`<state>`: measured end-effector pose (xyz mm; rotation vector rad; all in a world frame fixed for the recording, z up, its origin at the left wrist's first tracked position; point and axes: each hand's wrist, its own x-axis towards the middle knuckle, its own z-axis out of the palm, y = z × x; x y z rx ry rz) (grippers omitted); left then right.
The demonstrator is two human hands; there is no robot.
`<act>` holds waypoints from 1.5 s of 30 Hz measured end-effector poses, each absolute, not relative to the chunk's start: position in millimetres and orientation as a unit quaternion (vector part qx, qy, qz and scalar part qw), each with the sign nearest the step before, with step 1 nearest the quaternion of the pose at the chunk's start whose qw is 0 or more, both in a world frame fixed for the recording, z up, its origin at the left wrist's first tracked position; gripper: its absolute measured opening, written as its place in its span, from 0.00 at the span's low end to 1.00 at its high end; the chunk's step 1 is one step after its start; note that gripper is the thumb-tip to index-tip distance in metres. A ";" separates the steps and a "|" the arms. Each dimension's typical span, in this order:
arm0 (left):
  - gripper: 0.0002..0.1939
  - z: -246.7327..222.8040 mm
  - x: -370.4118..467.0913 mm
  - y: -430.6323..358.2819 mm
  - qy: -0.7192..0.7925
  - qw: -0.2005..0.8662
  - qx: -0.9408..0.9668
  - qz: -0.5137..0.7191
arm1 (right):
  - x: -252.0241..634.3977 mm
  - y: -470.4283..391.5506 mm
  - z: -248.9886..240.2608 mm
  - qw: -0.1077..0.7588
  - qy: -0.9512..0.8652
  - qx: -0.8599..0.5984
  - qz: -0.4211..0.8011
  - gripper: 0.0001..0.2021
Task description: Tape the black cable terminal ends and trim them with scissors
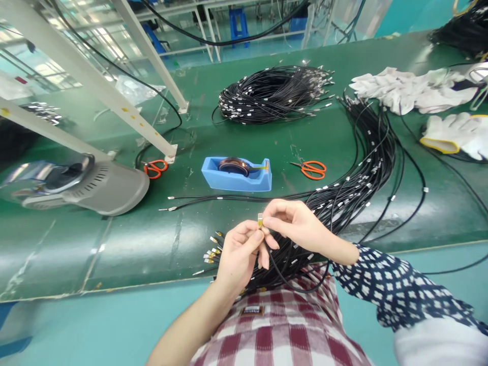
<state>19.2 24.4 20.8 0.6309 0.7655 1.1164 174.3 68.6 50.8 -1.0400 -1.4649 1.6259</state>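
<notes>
Near the front edge of the green bench, my left hand pinches a black cable just below its small metal connector. Yellowish tape shows on the connector. The fingers of my right hand are closed on the same connector from the right. Below and beside my hands lies a thick bundle of black cables with white tags, some ends carrying yellow tape at the left. Behind my hands stands a blue tape dispenser with a roll of amber tape.
Orange-handled scissors lie right of the dispenser; another pair lies left. A coiled cable bundle sits farther back. White gloves are at the right. A grey machine and white metal posts stand left.
</notes>
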 end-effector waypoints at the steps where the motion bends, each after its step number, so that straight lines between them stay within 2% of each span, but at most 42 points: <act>1: 0.09 20.0 19.2 24.6 0.345 0.737 0.288 0.505 | 174.2 68.5 50.7 0.353 -0.566 -0.390 0.634 0.11; 8: 0.12 22.4 18.9 26.3 0.350 0.741 0.300 0.488 | 173.2 67.5 44.4 0.359 -0.605 -0.340 0.624 0.11; 15: 0.15 29.5 18.5 26.6 0.449 0.686 0.298 0.488 | 174.8 60.8 45.6 0.383 -0.686 -0.378 0.490 0.06; 28: 0.12 24.3 20.5 24.5 0.400 0.700 0.295 0.513 | 172.7 67.6 45.1 0.380 -0.566 -0.433 0.590 0.15; 32: 0.12 22.7 21.5 25.9 0.383 0.713 0.288 0.512 | 171.1 69.1 42.6 0.372 -0.538 -0.425 0.626 0.14; 39: 0.10 21.8 17.1 28.3 0.353 0.740 0.272 0.503 | 176.5 75.8 38.6 0.383 -0.533 -0.448 0.607 0.14; 45: 0.12 21.4 18.6 28.0 0.357 0.741 0.280 0.496 | 175.3 76.3 47.2 0.350 -0.600 -0.437 0.571 0.14</act>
